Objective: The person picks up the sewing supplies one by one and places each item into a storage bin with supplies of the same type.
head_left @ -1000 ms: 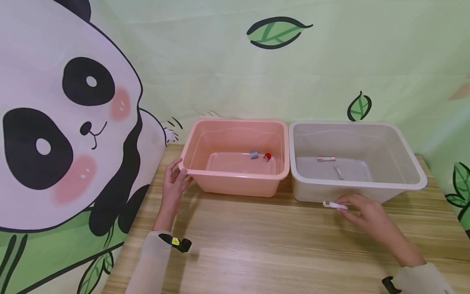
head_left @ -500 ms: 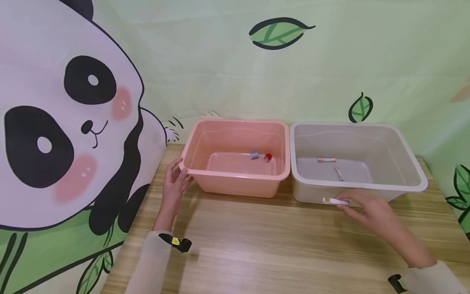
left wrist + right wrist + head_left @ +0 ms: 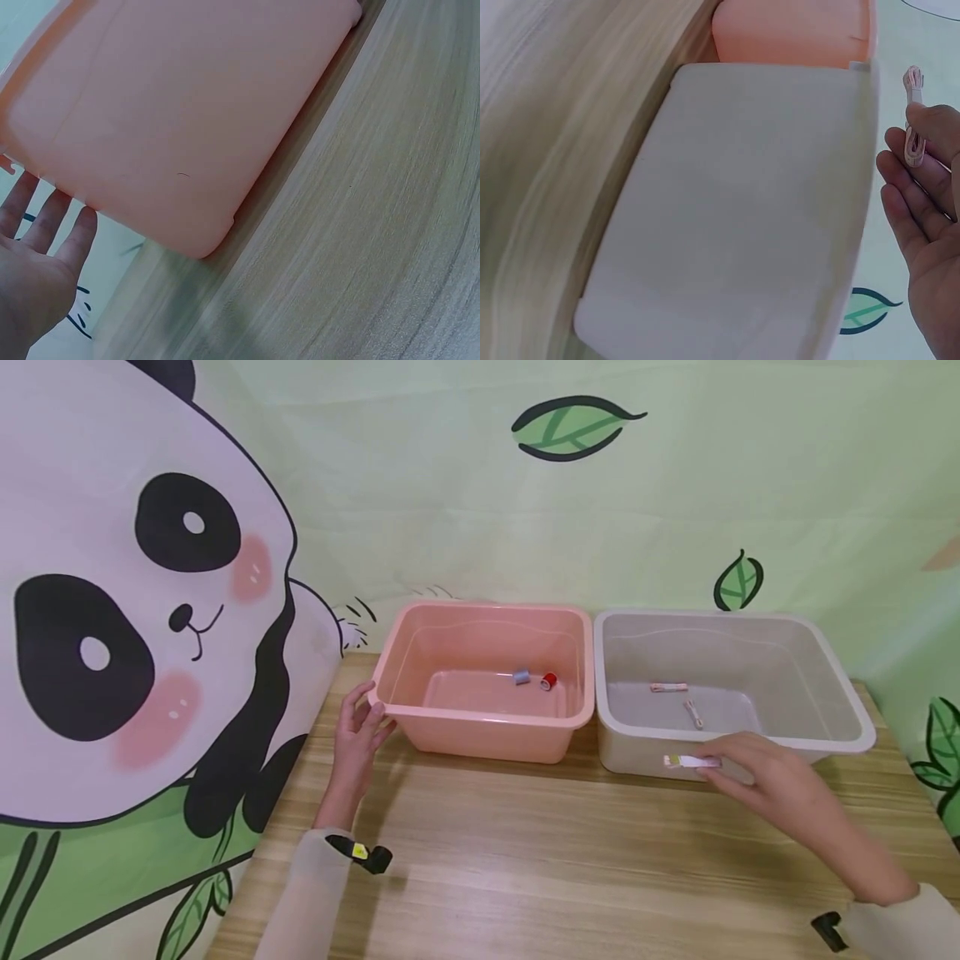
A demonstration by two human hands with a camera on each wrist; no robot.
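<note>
In the head view my right hand pinches a small folded bundle of pale pink-white cord or tape between thumb and fingers. It is in front of the front wall of the grey basin; the right wrist view shows the bundle beyond the rim's line. My left hand touches the front left corner of the pink basin, its fingers fairly straight against the rim. Two similar bundles, one bundle and another bundle, lie on the grey basin's floor.
Inside the pink basin lie a blue thread spool and a red thread spool. Both basins stand side by side on a wooden table, close to a green wall cloth printed with a panda and leaves.
My right hand has risen with the bundle, from low in front of the grey basin to nearer its rim. The left hand keeps its place on the pink basin.
</note>
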